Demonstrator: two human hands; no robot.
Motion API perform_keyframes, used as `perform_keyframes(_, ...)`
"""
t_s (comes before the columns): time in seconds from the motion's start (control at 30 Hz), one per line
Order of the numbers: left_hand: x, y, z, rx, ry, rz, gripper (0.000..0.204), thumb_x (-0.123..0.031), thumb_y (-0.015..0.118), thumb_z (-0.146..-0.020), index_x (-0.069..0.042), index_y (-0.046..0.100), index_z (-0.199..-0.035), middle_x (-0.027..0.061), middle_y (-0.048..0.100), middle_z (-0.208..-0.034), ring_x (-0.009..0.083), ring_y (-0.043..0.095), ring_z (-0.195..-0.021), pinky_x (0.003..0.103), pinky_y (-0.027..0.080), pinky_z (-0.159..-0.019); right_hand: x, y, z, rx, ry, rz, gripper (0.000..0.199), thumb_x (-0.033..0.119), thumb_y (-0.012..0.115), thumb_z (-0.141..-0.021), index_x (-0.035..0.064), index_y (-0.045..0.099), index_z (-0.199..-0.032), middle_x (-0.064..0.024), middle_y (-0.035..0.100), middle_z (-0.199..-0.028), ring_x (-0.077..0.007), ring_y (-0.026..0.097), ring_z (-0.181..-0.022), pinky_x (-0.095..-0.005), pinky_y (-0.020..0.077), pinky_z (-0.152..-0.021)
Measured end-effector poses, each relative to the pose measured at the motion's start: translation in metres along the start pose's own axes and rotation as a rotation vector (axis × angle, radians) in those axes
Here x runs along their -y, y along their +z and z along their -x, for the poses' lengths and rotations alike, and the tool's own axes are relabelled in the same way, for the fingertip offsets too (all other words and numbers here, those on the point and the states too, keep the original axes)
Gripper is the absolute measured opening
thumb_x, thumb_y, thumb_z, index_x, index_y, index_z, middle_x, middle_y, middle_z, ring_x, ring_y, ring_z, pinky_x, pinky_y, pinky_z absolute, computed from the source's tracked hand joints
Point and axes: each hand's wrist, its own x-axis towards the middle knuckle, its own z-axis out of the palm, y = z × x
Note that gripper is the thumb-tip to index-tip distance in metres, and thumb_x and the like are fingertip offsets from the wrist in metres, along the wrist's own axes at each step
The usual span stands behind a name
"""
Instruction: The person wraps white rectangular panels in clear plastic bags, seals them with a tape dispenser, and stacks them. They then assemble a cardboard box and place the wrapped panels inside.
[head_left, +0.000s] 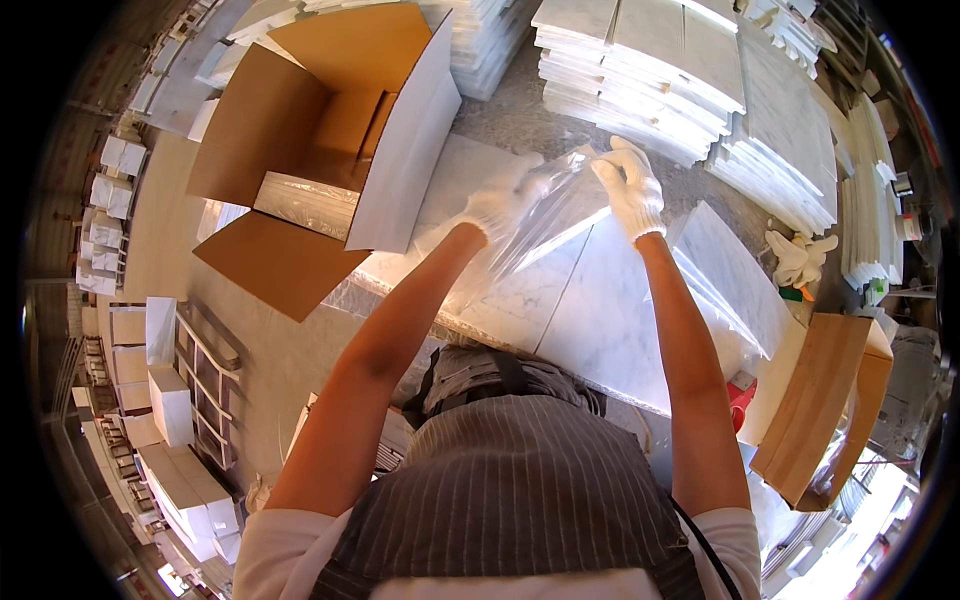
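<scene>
Both my hands wear white knit gloves. A clear plastic bag (545, 213) stretches between them above the pale marble-look tiles (590, 300) on the work surface. My right hand (632, 188) is closed, thumb and fingers pinching the bag's upper right edge. To its left, my left hand (503, 200) is at the bag's other side; film, glare and blur hide how its fingers are set. Left of my hands stands an open cardboard box (405, 150), its flaps spread. Wrapped tiles (310, 203) lie inside it.
Stacks of white tiles (635, 75) stand at the far side, more tiles (735, 270) lean at right. Spare white gloves (798, 255) lie beyond them. Another cardboard box (825, 410) sits at lower right. A metal-framed cart (205, 390) stands on the floor at left.
</scene>
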Motion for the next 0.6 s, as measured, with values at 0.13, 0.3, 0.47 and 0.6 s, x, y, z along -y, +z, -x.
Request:
perform_keyframes(0.13, 0.005, -0.042, 0.056, -0.133, -0.012, 0.167, 0.068, -0.059, 0.051, -0.096, -0.007, 0.052, -0.14, 0.0207, 0.057, -0.133, 0.0326, 0.053, -0.125, 0.041, 0.035, -0.111, -0.011, 0.016, -0.009, -0.018, 0.025, 0.03, 0.022, 0.028, 0.072, -0.086, 0.0081, 0.068, -0.094, -0.0155, 0.059, -0.134, -0.0332, 0.056, -0.123, -0.0396, 0.0438, -0.103)
perform_keyframes(0.3, 0.024, -0.053, 0.135, -0.241, 0.214, -0.682, 0.043, -0.034, 0.071, -0.09, -0.006, 0.061, -0.121, 0.0191, 0.046, -0.144, 0.0238, 0.061, -0.106, 0.036, 0.05, -0.096, -0.028, 0.035, -0.005, 0.02, 0.073, -0.017, 0.02, 0.024, 0.072, -0.087, 0.0076, 0.064, -0.095, -0.0165, 0.061, -0.13, -0.0339, 0.057, -0.121, -0.0404, 0.0454, -0.102)
perform_keyframes(0.47, 0.041, -0.049, 0.142, -0.334, -0.382, 0.214, 0.019, -0.018, 0.075, -0.084, -0.004, 0.067, -0.094, 0.0153, 0.054, -0.138, 0.018, 0.062, -0.102, 0.033, 0.051, -0.091, -0.037, 0.038, -0.004, 0.075, 0.091, 0.002, 0.021, 0.023, 0.071, -0.088, 0.008, 0.059, -0.099, -0.0171, 0.063, -0.125, -0.035, 0.057, -0.121, -0.0415, 0.046, -0.1)
perform_keyframes(0.6, 0.058, -0.037, 0.131, -0.571, -0.336, 0.09, 0.014, -0.011, 0.068, -0.091, -0.002, 0.062, -0.099, 0.0072, 0.067, -0.106, 0.0115, 0.061, -0.089, 0.028, 0.051, -0.08, -0.013, 0.018, -0.016, 0.242, 0.284, 0.102, 0.036, 0.038, 0.061, -0.095, 0.0103, 0.06, -0.117, -0.0182, 0.064, -0.125, -0.0374, 0.055, -0.125, -0.0423, 0.0456, -0.1)
